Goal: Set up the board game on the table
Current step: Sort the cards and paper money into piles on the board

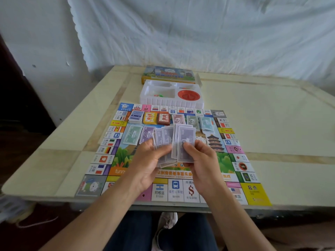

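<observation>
a: while the left hand [148, 160] fans a sheaf of purple notes [168, 142], what is the right hand [201, 160] doing?

b: pinching the front note of the same sheaf, thumb on its face. both hands are closed on paper money, held just above the middle of the game board [101, 158].

a: so the step is sorting the bank?

b: i'd judge so. piles already lie on the board: green notes [132, 135], purple notes beside them, more along the far row, plus three card decks [150, 117]. next calls for peeling notes off by value and laying each on its matching pile without scattering them.

a: and the containers?

b: white tray [154, 101] beyond the board holds a red dish [188, 95] and some small coloured pieces; too small to name. the box [168, 75] lies behind it on the surface [272, 124].
</observation>
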{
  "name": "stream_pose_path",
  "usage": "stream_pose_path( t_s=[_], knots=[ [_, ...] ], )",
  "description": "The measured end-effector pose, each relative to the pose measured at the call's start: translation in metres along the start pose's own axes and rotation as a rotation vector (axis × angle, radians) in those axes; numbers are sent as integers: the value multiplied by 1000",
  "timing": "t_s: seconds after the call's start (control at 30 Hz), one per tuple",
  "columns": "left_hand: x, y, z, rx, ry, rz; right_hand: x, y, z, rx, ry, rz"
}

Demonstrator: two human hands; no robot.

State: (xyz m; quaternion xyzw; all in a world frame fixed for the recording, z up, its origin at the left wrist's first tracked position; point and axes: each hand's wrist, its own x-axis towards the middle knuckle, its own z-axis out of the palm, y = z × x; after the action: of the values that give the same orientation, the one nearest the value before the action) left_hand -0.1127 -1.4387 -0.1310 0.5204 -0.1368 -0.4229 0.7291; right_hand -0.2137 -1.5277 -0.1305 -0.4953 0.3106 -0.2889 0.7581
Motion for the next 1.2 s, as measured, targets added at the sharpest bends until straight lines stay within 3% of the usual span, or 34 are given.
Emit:
stream_pose_path(
  t_s=[0.4, 0.6, 0.83, 1.2],
  knots=[
    [3, 7, -10, -29, -8, -72, 1, -1, 0, -46, 30, 9],
    [4, 3, -11, 34, 139, -18, -2, 2, 5, -92, -24, 10],
    [2, 14, -21, -229, -114, -175, 3, -1, -1, 16, 53, 35],
    [1, 16, -22, -311, -165, -225, 2, 2, 0, 38, 23, 78]
  ],
)
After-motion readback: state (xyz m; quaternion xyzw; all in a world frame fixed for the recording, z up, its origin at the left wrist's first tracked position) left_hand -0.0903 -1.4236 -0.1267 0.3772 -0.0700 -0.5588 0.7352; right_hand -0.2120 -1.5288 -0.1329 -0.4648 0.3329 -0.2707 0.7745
